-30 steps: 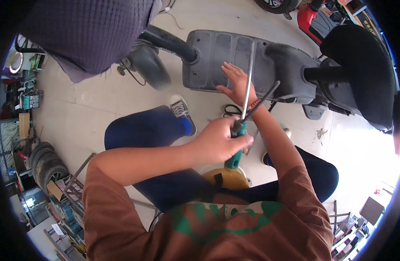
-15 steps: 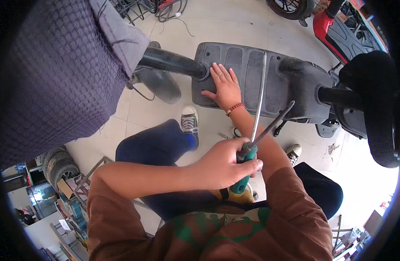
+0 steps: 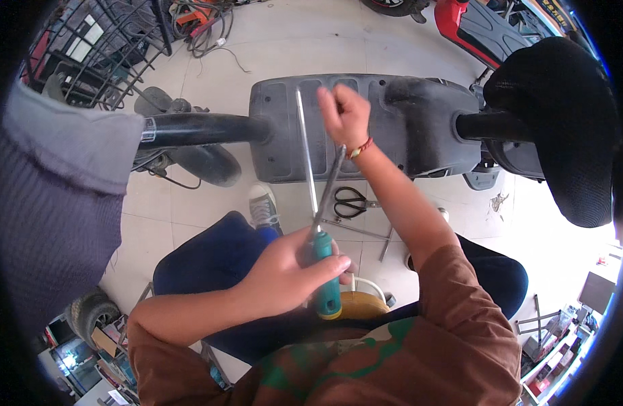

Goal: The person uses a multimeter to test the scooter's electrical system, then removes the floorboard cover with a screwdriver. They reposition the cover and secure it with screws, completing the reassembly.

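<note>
Screwdriver in left hand, right hand beyond its tip.

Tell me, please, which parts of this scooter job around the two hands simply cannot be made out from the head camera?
- Head view: what the right hand touches on the grey scooter panel; its own fingers cover it.
- Head view: the upper part of the screwdriver's green handle, wrapped by the left hand.
- Head view: the yellow object below, largely covered by handle and shirt.

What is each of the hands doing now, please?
Left hand: closed around the green handle of a long screwdriver.
Right hand: fingers curled over the grey scooter deck; what it grips cannot be told.
</note>
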A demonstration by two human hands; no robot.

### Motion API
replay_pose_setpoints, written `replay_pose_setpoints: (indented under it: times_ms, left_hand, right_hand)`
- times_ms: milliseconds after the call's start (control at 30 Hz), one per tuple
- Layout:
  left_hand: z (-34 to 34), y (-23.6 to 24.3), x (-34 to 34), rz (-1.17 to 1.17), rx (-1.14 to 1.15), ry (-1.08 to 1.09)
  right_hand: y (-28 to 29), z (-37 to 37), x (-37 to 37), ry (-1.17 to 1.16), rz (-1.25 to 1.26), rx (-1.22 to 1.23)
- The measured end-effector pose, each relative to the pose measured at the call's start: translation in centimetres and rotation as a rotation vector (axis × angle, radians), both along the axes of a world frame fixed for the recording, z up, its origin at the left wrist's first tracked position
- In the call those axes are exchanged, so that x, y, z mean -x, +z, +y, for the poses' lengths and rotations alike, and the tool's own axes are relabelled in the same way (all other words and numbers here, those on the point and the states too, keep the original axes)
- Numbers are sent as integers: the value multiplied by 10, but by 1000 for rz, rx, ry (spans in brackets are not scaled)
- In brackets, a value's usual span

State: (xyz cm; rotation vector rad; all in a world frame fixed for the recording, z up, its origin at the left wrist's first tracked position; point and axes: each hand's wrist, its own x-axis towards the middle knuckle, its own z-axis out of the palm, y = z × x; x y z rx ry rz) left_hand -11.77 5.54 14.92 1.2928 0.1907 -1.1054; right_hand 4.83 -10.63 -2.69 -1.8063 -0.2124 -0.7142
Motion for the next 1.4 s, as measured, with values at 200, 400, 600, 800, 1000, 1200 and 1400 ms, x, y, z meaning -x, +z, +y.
replay_pose_setpoints:
  times_ms: [200,400,600,800,1000,1200,1400]
  left_hand:
    - [3,9,-12,19,5,19]
    - [-2,4,-23,-45,-74,40]
    - [-1,5,-19,-97,-79,115]
    - [-1,3,-19,-126,-93,131]
    - [-2,-10,-19,-156,-97,161]
    - [-2,-9,-20,-90,-147,93]
    - [5,-8,-25,-117,-105,160]
  right_hand:
    - [-63,-39,-39,-180,53,-171]
    - [-70,-48,-52,-115,295,-363]
    - [-9,-63,31,217,319,-841]
    - [-52,-81,93,-14,217,-526]
    - [-104,-98,89,-135,277,-306]
    - [-62,-31,92,26,342,-449]
    - [-36,15,69,145,234,-284]
